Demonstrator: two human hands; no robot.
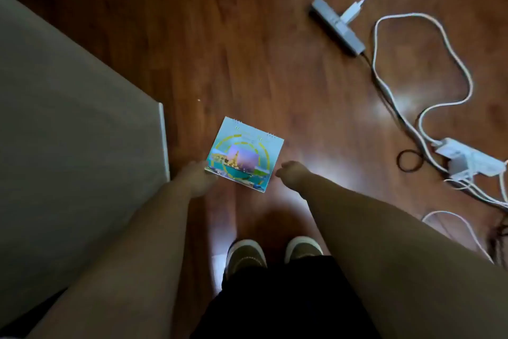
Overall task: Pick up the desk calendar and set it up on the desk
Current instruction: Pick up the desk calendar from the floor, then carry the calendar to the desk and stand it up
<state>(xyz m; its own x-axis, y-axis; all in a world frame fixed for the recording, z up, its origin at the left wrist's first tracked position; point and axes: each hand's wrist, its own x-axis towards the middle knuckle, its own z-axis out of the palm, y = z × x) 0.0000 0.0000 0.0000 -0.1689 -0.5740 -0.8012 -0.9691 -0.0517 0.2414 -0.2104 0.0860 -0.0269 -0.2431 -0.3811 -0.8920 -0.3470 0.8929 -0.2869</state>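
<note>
Calendar: the small square desk calendar with a turquoise picture cover and wire binding (244,154) is seen low over the dark reddish-brown wooden floor (247,64), between the two hands; whether it lies flat on the boards or is just lifted cannot be told.
Left hand: the left hand (199,178) is met with the calendar's near left corner; a hold on that corner seems to be taken, though the fingers are blurred and the pinch cannot be confirmed.
Right hand: the right hand (290,173) is held just beside the calendar's right edge, fingers curled in, apart from the cover; nothing is held.
Desk: the pale grey flat desk top (68,132) is seen to the left, its near corner close to the calendar.
Slip risk: a one-corner pinch is judged weak; the calendar could be swung or dropped if it is raised before the right hand is closed on it.
Fold risk: loose pages could be fanned open on the wire binding, so the stand might be set up crooked.
Knock risk: the desk corner could be struck on the way up.
Floor hazard: the white cables and grey power strips (338,25) to the right could be snagged by a foot.
</note>
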